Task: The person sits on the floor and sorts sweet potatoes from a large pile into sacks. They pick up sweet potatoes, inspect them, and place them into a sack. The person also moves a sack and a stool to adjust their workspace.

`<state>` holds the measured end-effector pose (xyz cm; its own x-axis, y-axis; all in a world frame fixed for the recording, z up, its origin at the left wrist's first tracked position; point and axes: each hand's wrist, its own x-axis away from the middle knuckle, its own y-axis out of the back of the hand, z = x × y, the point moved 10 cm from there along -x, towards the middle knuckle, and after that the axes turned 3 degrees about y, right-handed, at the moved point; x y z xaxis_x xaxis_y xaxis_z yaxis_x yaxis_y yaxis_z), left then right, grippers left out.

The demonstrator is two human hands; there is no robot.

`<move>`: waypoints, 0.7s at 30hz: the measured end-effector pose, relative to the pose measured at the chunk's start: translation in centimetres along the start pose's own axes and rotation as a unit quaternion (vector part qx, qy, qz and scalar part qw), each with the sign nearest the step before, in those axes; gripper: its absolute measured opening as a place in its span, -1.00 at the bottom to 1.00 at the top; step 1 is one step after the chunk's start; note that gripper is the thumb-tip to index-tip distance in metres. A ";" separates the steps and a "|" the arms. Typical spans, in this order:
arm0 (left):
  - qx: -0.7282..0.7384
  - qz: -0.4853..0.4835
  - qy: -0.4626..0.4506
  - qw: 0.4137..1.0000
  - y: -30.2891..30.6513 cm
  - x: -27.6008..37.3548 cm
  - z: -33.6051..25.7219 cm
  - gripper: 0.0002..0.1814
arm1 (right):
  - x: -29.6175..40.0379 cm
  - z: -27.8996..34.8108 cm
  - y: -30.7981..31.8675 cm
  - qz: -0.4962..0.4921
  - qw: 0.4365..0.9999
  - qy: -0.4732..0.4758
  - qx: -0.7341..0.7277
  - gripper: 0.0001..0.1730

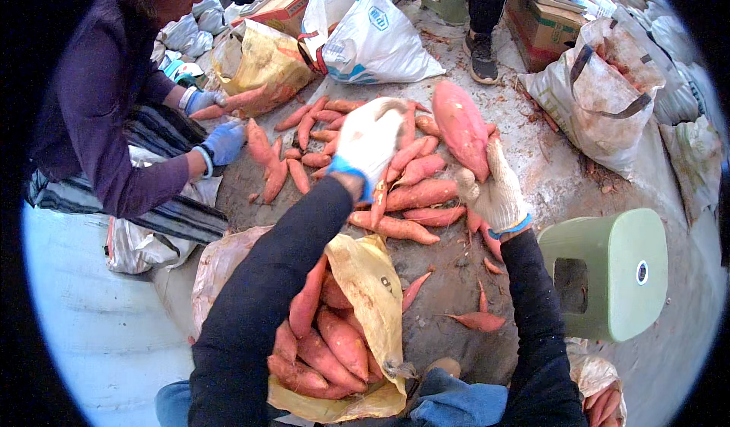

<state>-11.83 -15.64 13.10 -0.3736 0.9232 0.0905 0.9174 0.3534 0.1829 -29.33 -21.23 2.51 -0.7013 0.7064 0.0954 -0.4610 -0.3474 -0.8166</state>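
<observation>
My right hand point(499, 190), in a knitted white glove with a blue cuff, grips a large pink sweet potato point(461, 125) by its lower end and holds it upright above the ground. My left hand point(370, 139), gloved the same way, is over a pile of smaller sweet potatoes point(422, 193). Its fingers are turned away from view, and a slim sweet potato point(408, 126) shows at their edge; whether they hold it is hidden. Below my left forearm, an open yellow woven sack point(370, 290) holds several large sweet potatoes point(336, 347).
At left, a person in blue gloves point(222, 142) handles sweet potatoes beside another yellow sack point(268, 56). A green plastic stool point(636, 276) stands to my right. White woven bags point(370, 33) and a filled sack point(604, 90) stand farther off, near a cardboard box with a scale point(542, 22).
</observation>
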 end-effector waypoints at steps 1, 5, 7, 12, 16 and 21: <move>-0.033 -0.005 -0.002 0.999 1.2 0.9 0.3 -0.66 | -0.1 -0.5 0.5 0.009 1.000 -0.004 -0.029 -0.28; -0.092 0.029 -0.038 0.995 4.5 5.4 -1.7 -0.66 | 0.7 1.9 -0.6 -0.090 0.994 0.027 -0.048 -0.27; -0.274 0.070 -0.038 0.959 3.5 6.0 -1.8 -0.69 | -1.9 5.5 2.4 0.062 0.987 0.081 0.124 -0.36; -0.452 0.085 -0.179 0.870 3.7 11.9 -3.6 -0.72 | -8.5 7.9 12.5 -0.225 0.883 0.066 0.407 -0.42; -0.511 0.105 -0.065 0.850 8.0 17.7 -5.3 -0.70 | -13.8 9.9 13.3 -0.302 0.568 0.156 0.750 -0.25; -0.471 -0.158 0.088 0.863 18.6 24.8 -4.3 -0.78 | -19.3 8.4 13.3 -0.286 0.429 0.018 0.857 -0.25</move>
<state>-4.57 13.15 22.91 -0.6759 0.7367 0.0224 0.2783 0.2270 0.9333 -26.49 -44.60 -5.41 -0.2133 0.9765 -0.0320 -0.2967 -0.0335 0.9544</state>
